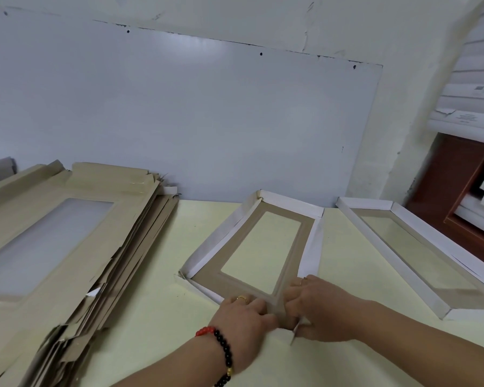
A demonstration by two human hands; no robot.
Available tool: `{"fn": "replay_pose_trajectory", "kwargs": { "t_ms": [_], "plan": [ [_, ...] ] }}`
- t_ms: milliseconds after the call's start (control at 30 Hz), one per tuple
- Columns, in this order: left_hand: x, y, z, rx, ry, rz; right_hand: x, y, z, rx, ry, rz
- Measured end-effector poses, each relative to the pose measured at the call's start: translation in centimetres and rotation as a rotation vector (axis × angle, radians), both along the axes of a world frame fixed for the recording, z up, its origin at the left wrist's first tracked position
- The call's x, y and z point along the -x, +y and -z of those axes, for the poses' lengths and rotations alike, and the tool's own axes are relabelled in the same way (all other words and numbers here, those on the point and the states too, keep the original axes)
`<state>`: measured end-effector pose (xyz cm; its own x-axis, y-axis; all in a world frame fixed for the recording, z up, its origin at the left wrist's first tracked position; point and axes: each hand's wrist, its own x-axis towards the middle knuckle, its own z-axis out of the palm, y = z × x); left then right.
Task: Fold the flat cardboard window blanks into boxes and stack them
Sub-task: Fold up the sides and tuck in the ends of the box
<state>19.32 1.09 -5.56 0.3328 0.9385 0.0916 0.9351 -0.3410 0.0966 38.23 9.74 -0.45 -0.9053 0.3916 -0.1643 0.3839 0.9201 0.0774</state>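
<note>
A half-folded window box [236, 241] lies in the middle of the pale table, brown inside with a clear window and white walls partly raised. My left hand [242, 317] and my right hand [319, 308] both grip its near right corner, fingers curled around the cardboard walls there. A white flap sticks out below my right hand. A tall pile of flat brown window blanks [76, 233] sits at the left. One folded white window box [419, 252] rests at the right.
The pale yellow-green table [157, 317] runs to a wall with a light panel [179, 121] behind. At the far right stand a brown cabinet [458, 185] and stacked white boxes [470, 107].
</note>
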Motion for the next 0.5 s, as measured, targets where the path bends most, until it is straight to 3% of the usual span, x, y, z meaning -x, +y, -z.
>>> {"fn": "replay_pose_trajectory", "kwargs": {
  "t_ms": [200, 500],
  "plan": [
    [-1.0, 0.3, -1.3, 0.113, 0.008, -0.029, 0.1, -1.2, 1.0, 0.034, -0.004, -0.002],
    [-2.0, 0.5, -1.2, 0.092, 0.034, -0.025, 0.0, -1.1, 0.8, 0.113, 0.039, -0.006]
  ]
}}
